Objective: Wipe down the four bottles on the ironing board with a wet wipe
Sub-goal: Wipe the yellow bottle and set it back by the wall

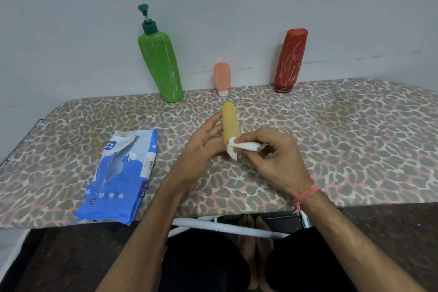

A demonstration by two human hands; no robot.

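Left hand [203, 147] gripping a small yellow bottle [230, 123] above the leopard-print ironing board [343, 125], right hand [277, 156] pinching a folded white wet wipe [239, 147] against its lower end, blue wipes pack [123, 173] lying alongside

You cannot see the lower end of the yellow bottle [230, 121]: your left hand [201, 149] and the wet wipe [239, 147] cover it. Your right hand [275, 156] hides part of the wipe. The small print on the wipes pack [123, 173] is too small to read. The ironing board [355, 137] runs off both side edges.
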